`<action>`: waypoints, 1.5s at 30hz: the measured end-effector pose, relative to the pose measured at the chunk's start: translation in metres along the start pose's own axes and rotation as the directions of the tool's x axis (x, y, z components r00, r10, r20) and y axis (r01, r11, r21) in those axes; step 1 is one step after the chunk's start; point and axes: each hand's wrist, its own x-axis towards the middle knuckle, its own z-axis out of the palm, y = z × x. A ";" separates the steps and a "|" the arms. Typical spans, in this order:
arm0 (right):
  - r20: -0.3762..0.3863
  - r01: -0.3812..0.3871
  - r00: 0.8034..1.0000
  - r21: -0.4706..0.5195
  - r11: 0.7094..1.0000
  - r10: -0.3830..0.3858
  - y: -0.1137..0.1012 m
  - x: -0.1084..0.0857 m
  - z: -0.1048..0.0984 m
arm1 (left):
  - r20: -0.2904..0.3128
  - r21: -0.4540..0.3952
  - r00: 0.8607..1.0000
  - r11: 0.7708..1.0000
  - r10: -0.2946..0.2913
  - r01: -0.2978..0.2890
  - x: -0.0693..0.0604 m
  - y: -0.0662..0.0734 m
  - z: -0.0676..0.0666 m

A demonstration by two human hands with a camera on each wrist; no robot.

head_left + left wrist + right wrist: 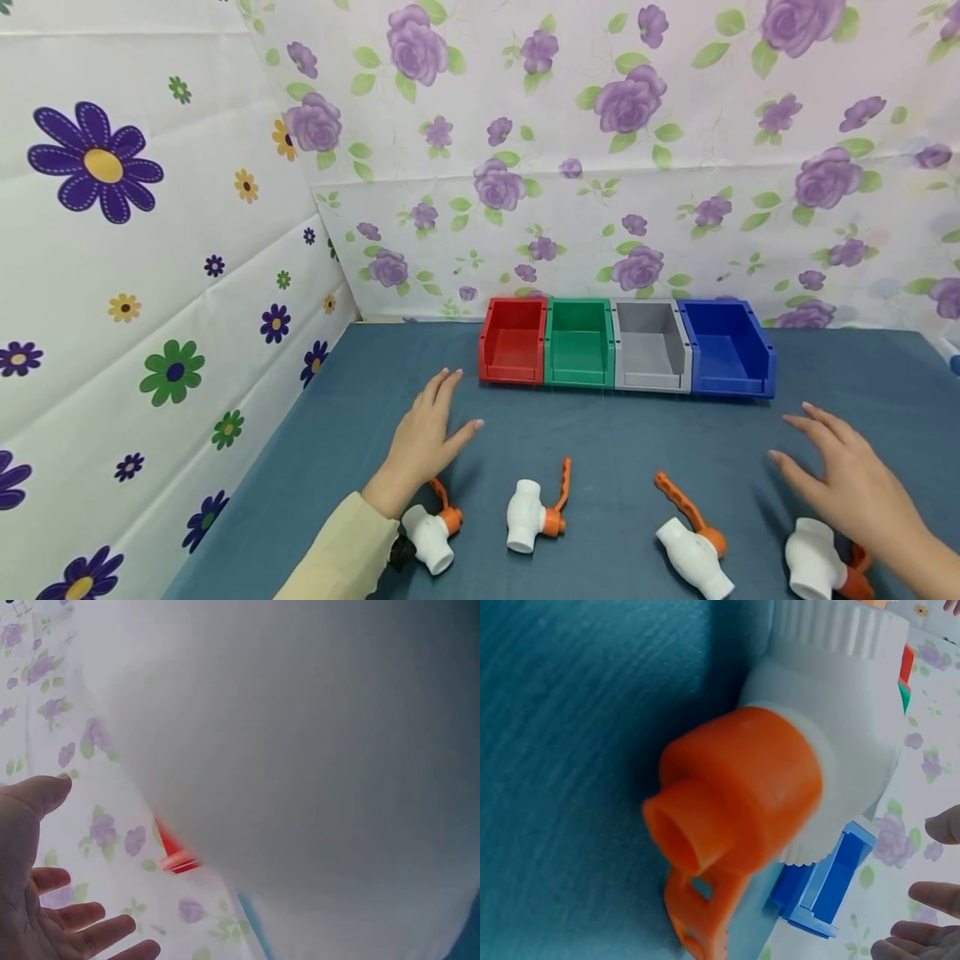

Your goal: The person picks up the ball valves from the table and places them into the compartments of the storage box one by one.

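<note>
My left hand (425, 442) hovers over the table with fingers spread and nothing in it. Beneath its wrist lies a white ball valve (430, 537) with an orange handle. To its right is a second ball valve (527, 517). My right hand (855, 479), fingers loosely extended, holds nothing above the right side. Below it sits another ball valve (813, 558), partly covered by the hand; its orange stem (739, 791) fills the right wrist view. Between the hands lies one more ball valve (693, 558). A blurred white surface (300, 765) blocks most of the left wrist view.
At the table's back stands a joined row of bins: red (513, 372), green (580, 375), grey (652, 379) and blue (733, 385). Flowered cloth (570, 208) hangs behind them and along the left. Blue-grey cloth (600, 433) covers the table.
</note>
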 end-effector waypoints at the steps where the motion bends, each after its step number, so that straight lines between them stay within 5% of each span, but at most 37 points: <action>1: -0.003 0.001 1.000 0.000 1.000 -0.001 0.000 0.001 -0.001 | -0.006 -0.001 1.000 1.000 0.004 -0.004 0.000 0.000 0.000; 10: -0.008 0.016 1.000 0.009 1.000 -0.016 0.002 0.011 -0.007 | -0.053 -0.006 0.998 1.000 0.016 -0.016 0.008 -0.002 -0.006; 23: 0.015 -0.016 1.000 0.042 0.999 0.016 0.012 0.019 -0.009 | -0.022 -0.053 0.996 0.995 -0.088 0.087 0.020 -0.004 -0.013; 30: 0.144 -0.124 0.984 0.116 0.985 0.107 0.018 0.028 -0.012 | 0.065 -0.216 0.984 0.961 -0.164 0.174 0.034 -0.003 -0.007; 45: 0.261 -0.271 0.941 0.206 0.940 0.214 0.029 0.040 -0.011 | 0.167 -0.351 0.963 0.900 -0.211 0.257 0.058 -0.009 0.005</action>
